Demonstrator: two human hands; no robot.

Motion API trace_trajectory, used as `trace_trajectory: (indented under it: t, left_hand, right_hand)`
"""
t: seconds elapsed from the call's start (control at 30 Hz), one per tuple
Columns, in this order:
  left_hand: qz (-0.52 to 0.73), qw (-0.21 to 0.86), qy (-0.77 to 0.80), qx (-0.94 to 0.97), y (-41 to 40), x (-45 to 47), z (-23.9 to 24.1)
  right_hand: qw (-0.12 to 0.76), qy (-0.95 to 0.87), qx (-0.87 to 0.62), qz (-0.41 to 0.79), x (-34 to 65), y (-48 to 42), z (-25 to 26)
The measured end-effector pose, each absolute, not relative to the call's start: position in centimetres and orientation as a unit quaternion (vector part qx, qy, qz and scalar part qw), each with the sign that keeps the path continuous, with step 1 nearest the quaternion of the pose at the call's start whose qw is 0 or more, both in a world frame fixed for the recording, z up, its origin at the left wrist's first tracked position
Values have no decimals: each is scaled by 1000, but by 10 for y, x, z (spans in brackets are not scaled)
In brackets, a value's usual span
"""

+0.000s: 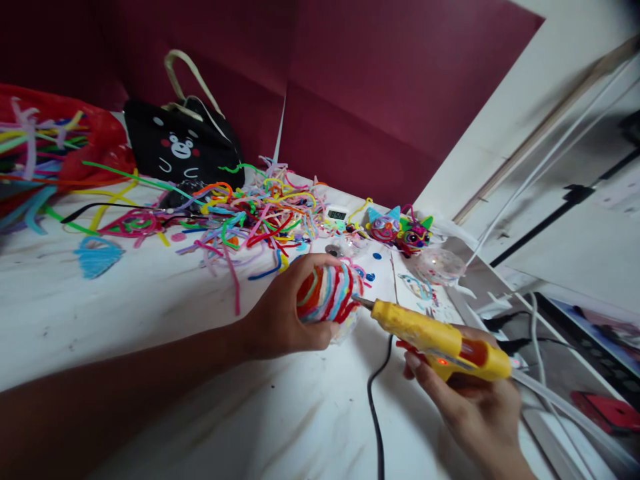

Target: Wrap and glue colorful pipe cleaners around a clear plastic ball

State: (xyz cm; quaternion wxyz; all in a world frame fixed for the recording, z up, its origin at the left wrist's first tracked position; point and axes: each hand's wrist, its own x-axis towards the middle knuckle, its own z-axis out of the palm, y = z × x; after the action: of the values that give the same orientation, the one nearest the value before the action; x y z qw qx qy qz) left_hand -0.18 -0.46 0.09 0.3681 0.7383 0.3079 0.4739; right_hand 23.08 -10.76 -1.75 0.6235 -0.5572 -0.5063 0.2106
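Observation:
My left hand (283, 313) is wrapped round a ball covered in striped pipe cleaners (327, 297), red, white, blue and orange, held just above the white table (125, 313). My right hand (470, 393) grips a yellow hot glue gun (435, 340), whose metal nozzle touches the right side of the ball. A glue stick pokes out of the gun's back end. The gun's black cord (375, 400) runs down toward the table's near edge.
A tangle of coloured pipe cleaners (250, 213) lies behind the hands. Two small pipe-cleaner cat heads (400, 230), a clear half-sphere (440, 265) and a small digital timer (337, 214) sit at the back right. A black bear bag (183, 150) and red bag (60, 143) stand at back left.

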Motion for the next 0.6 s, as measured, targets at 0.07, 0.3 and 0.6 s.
trace_trajectory:
  t: [0.07,0.3,0.6]
  left_hand:
    - [476,367,304,739,-5,-2,1]
    - [473,368,306,739,-5,-2,1]
    - [468,396,296,732,-1,-2,-1]
  right_hand:
    - [613,-522,-563,184,234,-108,-22]
    - [607,-556,-542,171,247,-107,-34]
    - [589,-628,-500,90,249,-109,-40]
